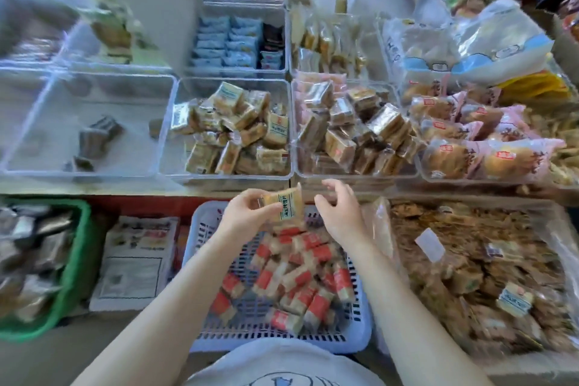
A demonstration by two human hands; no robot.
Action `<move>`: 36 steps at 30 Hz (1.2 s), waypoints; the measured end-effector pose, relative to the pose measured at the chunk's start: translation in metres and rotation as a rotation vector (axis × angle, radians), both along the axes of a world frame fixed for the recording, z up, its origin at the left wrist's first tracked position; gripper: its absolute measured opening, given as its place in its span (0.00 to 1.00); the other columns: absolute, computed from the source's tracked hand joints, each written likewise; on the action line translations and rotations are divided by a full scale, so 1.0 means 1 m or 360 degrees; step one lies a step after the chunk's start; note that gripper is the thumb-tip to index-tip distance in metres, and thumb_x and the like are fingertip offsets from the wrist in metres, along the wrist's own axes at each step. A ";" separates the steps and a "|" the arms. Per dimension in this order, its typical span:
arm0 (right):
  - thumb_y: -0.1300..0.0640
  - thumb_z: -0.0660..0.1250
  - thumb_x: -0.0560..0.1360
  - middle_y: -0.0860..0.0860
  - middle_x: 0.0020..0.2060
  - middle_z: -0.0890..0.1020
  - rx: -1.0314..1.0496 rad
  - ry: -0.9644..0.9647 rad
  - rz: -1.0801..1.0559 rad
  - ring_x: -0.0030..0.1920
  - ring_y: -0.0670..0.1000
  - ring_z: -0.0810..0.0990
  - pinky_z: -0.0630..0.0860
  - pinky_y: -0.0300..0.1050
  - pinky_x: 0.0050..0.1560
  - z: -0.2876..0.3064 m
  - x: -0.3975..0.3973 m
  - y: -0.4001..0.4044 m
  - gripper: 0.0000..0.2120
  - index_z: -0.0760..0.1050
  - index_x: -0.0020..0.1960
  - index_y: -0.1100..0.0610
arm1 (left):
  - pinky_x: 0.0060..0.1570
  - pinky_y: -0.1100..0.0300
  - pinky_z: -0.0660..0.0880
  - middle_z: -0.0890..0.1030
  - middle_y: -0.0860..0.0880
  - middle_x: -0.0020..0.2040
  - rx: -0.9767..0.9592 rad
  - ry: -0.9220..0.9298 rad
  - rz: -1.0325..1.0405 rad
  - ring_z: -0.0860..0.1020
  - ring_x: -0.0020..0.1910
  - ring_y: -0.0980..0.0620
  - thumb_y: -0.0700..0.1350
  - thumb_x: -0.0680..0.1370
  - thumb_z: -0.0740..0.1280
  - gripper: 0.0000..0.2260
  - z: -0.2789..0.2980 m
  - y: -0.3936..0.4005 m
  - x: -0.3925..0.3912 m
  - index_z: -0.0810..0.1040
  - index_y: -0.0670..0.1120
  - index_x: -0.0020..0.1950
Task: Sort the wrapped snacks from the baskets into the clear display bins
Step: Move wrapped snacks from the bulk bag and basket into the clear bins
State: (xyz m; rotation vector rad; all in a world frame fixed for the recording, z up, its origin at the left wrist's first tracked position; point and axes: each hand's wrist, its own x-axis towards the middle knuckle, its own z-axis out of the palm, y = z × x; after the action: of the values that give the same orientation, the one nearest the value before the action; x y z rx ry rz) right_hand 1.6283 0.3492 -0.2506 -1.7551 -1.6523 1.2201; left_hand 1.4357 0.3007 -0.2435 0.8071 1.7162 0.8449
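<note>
My left hand [250, 213] pinches a tan wrapped snack [283, 205] with a green label, held above the far rim of the blue-white basket [360, 332]. That basket holds several red-labelled wrapped snacks [291, 279]. My right hand [341, 210] hovers just right of the held snack, fingers loosely curled and holding nothing. Beyond the hands a clear bin [175, 135] holds similar tan snacks [238, 131]. To its right another clear bin [296, 150] is piled with brown wrapped snacks [354, 131].
A nearly bare clear bin [37, 122] lies at the left with a few dark packets. A green basket [78, 260] of dark snacks stands at the lower left, newspaper [134, 260] beside it. A large bag of brown snacks [485, 266] fills the right. Pink-wrapped buns [479, 141] sit far right.
</note>
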 end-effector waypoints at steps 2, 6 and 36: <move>0.53 0.62 0.81 0.50 0.72 0.67 0.0245 -0.0259 0.0236 0.73 0.49 0.64 0.62 0.43 0.70 -0.004 -0.039 0.012 0.22 0.67 0.74 0.54 | 0.35 0.66 0.79 0.80 0.54 0.50 0.0085 0.0105 0.0092 0.81 0.43 0.56 0.49 0.75 0.75 0.15 0.005 -0.005 -0.039 0.77 0.56 0.59; 0.45 0.56 0.83 0.54 0.81 0.51 0.0321 -0.0832 0.0570 0.81 0.55 0.47 0.49 0.56 0.78 -0.027 -0.093 0.034 0.27 0.58 0.80 0.52 | 0.40 0.55 0.80 0.80 0.48 0.45 0.0298 0.0198 0.0223 0.79 0.39 0.56 0.45 0.75 0.75 0.14 0.005 0.002 -0.103 0.78 0.58 0.57; 0.56 0.57 0.76 0.52 0.44 0.84 0.0679 -0.0416 0.0303 0.45 0.55 0.81 0.76 0.50 0.50 -0.026 0.002 -0.004 0.16 0.82 0.50 0.58 | 0.46 0.56 0.78 0.81 0.52 0.53 -0.0080 0.1224 -0.1476 0.79 0.48 0.53 0.53 0.82 0.59 0.10 -0.027 0.026 0.012 0.76 0.51 0.58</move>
State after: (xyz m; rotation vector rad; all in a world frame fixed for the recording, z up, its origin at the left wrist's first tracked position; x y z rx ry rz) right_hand 1.6301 0.3453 -0.2762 -1.5613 -2.0860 0.6556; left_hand 1.4480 0.3265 -0.2703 1.8413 1.6613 -0.1857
